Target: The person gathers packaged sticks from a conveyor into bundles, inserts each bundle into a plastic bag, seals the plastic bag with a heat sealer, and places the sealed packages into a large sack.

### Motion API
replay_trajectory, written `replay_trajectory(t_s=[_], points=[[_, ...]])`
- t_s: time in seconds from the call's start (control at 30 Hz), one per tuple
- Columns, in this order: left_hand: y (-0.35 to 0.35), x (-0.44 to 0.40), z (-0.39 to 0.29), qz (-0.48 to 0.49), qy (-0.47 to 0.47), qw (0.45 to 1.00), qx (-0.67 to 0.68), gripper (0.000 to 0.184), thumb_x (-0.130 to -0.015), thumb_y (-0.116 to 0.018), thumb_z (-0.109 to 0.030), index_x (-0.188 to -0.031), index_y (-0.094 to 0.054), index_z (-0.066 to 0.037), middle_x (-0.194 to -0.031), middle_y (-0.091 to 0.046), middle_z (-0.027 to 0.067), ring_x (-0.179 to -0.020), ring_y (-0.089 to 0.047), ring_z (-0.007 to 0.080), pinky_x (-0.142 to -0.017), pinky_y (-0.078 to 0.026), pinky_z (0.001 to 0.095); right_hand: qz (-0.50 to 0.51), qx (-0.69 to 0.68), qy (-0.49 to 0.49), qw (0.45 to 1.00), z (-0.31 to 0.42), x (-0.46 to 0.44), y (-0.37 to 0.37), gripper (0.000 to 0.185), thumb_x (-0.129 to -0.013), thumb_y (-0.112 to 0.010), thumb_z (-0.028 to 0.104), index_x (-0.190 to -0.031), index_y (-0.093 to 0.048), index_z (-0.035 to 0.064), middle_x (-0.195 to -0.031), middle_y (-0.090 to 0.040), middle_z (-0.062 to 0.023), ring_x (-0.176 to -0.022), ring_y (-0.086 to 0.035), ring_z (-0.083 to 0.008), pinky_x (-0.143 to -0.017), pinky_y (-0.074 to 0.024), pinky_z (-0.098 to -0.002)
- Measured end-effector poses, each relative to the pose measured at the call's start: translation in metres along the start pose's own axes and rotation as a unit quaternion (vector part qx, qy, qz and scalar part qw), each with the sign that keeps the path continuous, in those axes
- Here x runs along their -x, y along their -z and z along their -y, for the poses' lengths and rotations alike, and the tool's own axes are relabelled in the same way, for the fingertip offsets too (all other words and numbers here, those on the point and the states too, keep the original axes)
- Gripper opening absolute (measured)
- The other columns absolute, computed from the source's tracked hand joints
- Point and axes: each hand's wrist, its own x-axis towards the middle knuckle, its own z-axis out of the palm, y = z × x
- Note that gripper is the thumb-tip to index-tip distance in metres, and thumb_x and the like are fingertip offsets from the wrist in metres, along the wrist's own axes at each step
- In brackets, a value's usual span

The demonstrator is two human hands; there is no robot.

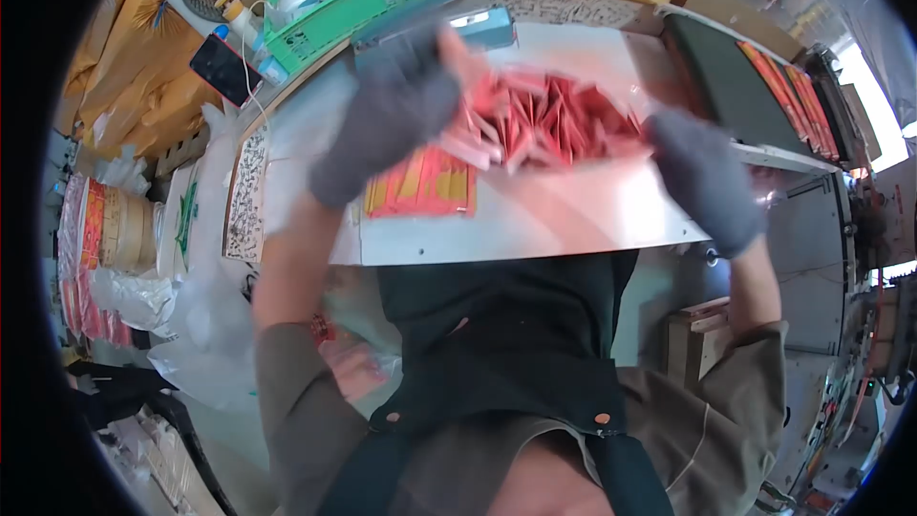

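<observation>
red, pleated papers [554, 124] spread across the white worktop [564, 220], between the person's two grey-gloved hands. the left hand [396, 110] is at nine o'clock from them, the right hand [707, 177] towards four, its fingers near their end. both hands are blurred, so i can't tell whether either pinches the papers. flat red-and-gold packets [420, 186] lie just beside them at eight o'clock, and a green crate [320, 33] sits farther off at ten.

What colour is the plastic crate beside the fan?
The crate is bright green, seen best in the head view.
</observation>
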Motion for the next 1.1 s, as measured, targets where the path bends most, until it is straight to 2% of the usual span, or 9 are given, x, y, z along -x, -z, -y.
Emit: replay_trajectory(t_s=[0.13, 0.23, 0.3, 0.53, 0.67, 0.77, 0.8, 0.9, 1.1], points=[[0.015, -0.029, -0.068, -0.085, -0.077, 0.982, 0.147, 0.015, -0.087, -0.063, -0.017, -0.095, -0.061, -0.005, -0.076, -0.054, -0.0057, -0.065, -0.047, -0.0003, -0.059, -0.038, 0.0154, -0.209, -0.173, -0.074, 0.960, 0.002, -0.028, 0.061, 0.010, -0.077, -0.064, 0.000, -0.083, -0.056, 0.0023, -0.072, -0.054, -0.0094, -0.061, -0.056, -0.0272, -0.057, -0.0455, -0.0309], [0.003, -0.027, -0.064, 0.106, -0.034, 0.993, -0.031, 0.032, -0.070, -0.079, -0.014, -0.097, -0.064, -0.005, -0.072, -0.051, -0.0058, -0.062, -0.049, 0.0025, -0.055, -0.036, 0.0195, -0.058, -0.099, -0.096, 0.989, -0.030, -0.023, 0.045, 0.015, -0.079, -0.068, 0.007, -0.082, -0.054, 0.0008, -0.071, -0.051, -0.0101, -0.062, -0.055, -0.0270, -0.058, -0.0437, -0.0292], [-0.008, -0.032, -0.029, 0.040, -0.322, 0.877, -0.353, 0.032, -0.068, -0.075, -0.006, -0.098, -0.064, -0.006, -0.073, -0.048, 0.0024, -0.060, -0.051, 0.0156, -0.055, -0.039, 0.0276, -0.070, -0.104, -0.093, 0.988, -0.028, -0.029, 0.049, 0.022, -0.074, -0.072, 0.011, -0.082, -0.053, 0.0012, -0.074, -0.052, -0.0109, -0.064, -0.055, -0.0282, -0.059, -0.0440, -0.0310], [-0.039, -0.009, -0.081, -0.019, -0.357, 0.815, -0.456, 0.019, -0.060, -0.070, -0.008, -0.078, -0.065, -0.012, -0.069, -0.046, 0.0050, -0.064, -0.055, 0.0247, -0.049, -0.042, 0.0362, 0.004, -0.174, 0.024, 0.984, 0.018, -0.056, 0.000, 0.037, -0.072, -0.068, 0.033, -0.097, -0.057, 0.0073, -0.086, -0.060, -0.0110, -0.082, -0.060, -0.0323, -0.068, -0.0464, -0.0423], [-0.012, 0.002, -0.036, -0.065, -0.312, 0.892, -0.320, 0.032, -0.065, -0.079, -0.013, -0.093, -0.066, -0.008, -0.088, -0.057, 0.0067, -0.078, -0.059, 0.0189, -0.065, -0.048, 0.0314, 0.094, -0.093, 0.034, 0.991, 0.019, -0.079, 0.002, 0.023, -0.074, -0.062, 0.026, -0.088, -0.053, 0.0101, -0.068, -0.058, -0.0107, -0.063, -0.060, -0.0327, -0.053, -0.0443, -0.0424], [-0.013, 0.013, 0.000, -0.110, -0.104, 0.987, 0.046, 0.064, -0.063, -0.086, -0.018, -0.117, -0.054, -0.003, -0.102, -0.057, 0.0079, -0.086, -0.058, 0.0184, -0.077, -0.049, 0.0304, -0.091, -0.177, 0.091, 0.976, 0.011, -0.109, -0.004, 0.017, -0.076, -0.062, 0.021, -0.085, -0.054, 0.0090, -0.064, -0.057, -0.0104, -0.058, -0.057, -0.0351, -0.051, -0.0437, -0.0424], [-0.016, 0.017, 0.020, -0.041, -0.142, 0.979, -0.140, 0.075, -0.062, -0.087, -0.015, -0.124, -0.047, -0.001, -0.106, -0.058, 0.0076, -0.089, -0.059, 0.0173, -0.079, -0.050, 0.0302, -0.122, -0.200, 0.101, 0.967, 0.012, -0.121, -0.006, 0.016, -0.077, -0.062, 0.021, -0.085, -0.055, 0.0089, -0.066, -0.057, -0.0102, -0.059, -0.057, -0.0353, -0.052, -0.0441, -0.0422], [-0.029, 0.008, 0.047, 0.027, 0.078, 0.994, 0.066, 0.057, -0.069, -0.080, -0.005, -0.119, -0.054, -0.001, -0.100, -0.063, 0.0030, -0.090, -0.060, 0.0104, -0.073, -0.050, 0.0250, -0.203, -0.270, 0.069, 0.939, -0.010, -0.171, -0.063, 0.019, -0.080, -0.065, 0.026, -0.083, -0.058, 0.0090, -0.068, -0.060, -0.0094, -0.060, -0.058, -0.0347, -0.054, -0.0461, -0.0399], [-0.013, -0.019, 0.144, -0.028, 0.236, 0.946, 0.223, 0.044, -0.076, -0.074, -0.010, -0.116, -0.059, -0.002, -0.105, -0.064, 0.0052, -0.097, -0.060, 0.0129, -0.084, -0.048, 0.0293, -0.158, -0.136, -0.223, 0.952, -0.113, -0.228, -0.238, 0.102, -0.064, -0.078, 0.054, -0.143, -0.031, 0.0097, -0.110, -0.060, -0.0186, -0.102, -0.059, -0.0364, -0.087, -0.0464, -0.0443]])
